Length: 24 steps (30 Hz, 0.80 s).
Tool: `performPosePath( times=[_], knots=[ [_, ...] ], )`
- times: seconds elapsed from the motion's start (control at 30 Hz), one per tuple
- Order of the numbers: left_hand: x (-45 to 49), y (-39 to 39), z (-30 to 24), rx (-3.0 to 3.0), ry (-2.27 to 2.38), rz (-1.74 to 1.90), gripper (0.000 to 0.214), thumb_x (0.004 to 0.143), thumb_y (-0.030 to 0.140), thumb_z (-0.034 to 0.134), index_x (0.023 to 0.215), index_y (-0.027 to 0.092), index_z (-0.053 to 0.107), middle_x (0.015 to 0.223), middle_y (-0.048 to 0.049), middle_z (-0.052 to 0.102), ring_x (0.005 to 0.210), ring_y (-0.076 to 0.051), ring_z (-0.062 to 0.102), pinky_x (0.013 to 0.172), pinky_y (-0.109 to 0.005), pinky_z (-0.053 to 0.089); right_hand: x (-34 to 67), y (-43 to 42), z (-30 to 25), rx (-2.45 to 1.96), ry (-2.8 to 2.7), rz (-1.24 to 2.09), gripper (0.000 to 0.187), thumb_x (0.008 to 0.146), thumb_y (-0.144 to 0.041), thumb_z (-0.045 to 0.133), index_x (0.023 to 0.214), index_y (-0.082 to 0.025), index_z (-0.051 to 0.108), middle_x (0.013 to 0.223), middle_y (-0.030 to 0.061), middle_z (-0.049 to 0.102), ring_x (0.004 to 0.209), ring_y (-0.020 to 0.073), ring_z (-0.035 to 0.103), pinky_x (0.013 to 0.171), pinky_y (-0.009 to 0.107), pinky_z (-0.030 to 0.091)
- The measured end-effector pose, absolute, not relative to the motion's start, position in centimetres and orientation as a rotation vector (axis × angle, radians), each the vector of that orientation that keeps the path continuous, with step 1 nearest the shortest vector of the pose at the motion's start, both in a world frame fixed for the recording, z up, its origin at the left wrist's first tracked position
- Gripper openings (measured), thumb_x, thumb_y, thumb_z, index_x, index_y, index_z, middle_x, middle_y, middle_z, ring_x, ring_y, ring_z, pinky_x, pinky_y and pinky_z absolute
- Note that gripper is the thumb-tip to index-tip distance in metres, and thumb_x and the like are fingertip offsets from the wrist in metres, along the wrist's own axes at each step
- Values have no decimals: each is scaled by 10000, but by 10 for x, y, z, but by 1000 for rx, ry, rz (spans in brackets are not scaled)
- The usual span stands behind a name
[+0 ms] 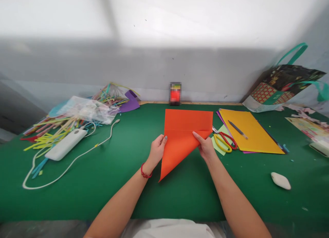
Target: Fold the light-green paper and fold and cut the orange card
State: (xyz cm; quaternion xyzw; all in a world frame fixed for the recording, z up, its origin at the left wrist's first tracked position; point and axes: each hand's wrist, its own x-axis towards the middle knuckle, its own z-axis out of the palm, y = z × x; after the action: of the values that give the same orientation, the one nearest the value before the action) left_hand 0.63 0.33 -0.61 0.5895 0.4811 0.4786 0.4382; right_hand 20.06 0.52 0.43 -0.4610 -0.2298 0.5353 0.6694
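Left hand (157,149) pinches the orange sheet (185,123) at its left edge; right hand (206,148) pinches its curled right side. Sheet spans between both grips, over the worktop (123,169). Aligning edges before creasing is advisable.

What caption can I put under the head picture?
Left hand and right hand hold orange paper over a green table near scissors.

At left, white power bank (66,144) and looped cable (39,188) beside colourful paper strips (48,141); at right, patterned bag (272,92) by the wall (205,70), white rounded object (280,180) nearer.
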Motion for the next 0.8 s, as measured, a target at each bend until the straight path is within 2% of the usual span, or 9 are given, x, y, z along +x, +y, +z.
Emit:
performPosePath(
  times=[0.33, 0.5, 0.8],
  knots=[
    [6, 5, -9, 1404, 1162, 1250, 460, 797, 598, 502, 620, 195, 369, 586, 37, 349, 528, -93, 309, 477, -225, 276, 199, 2, 8, -1052, -513, 1232, 483, 482, -282, 851, 907, -133, 676, 1004, 108, 723, 938, 295, 676, 686, 341, 604],
    [6, 4, -4, 1370, 1151, 1230, 485, 768, 629, 516, 612, 193, 371, 584, 44, 332, 520, -88, 294, 473, -225, 263, 198, 0, 12, -1011, -520, 1249, 485, 506, -292, 847, 937, -152, 674, 1050, 89, 713, 970, 277, 668, 754, 339, 595],
    [6, 3, -7, 1391, 1145, 1248, 433, 807, 578, 503, 630, 193, 418, 583, 25, 394, 527, -104, 358, 480, -235, 285, 201, 4, 7, -1000, -548, 1215, 462, 506, -272, 848, 915, -138, 678, 1024, 102, 719, 958, 285, 672, 761, 356, 593]
  ],
)
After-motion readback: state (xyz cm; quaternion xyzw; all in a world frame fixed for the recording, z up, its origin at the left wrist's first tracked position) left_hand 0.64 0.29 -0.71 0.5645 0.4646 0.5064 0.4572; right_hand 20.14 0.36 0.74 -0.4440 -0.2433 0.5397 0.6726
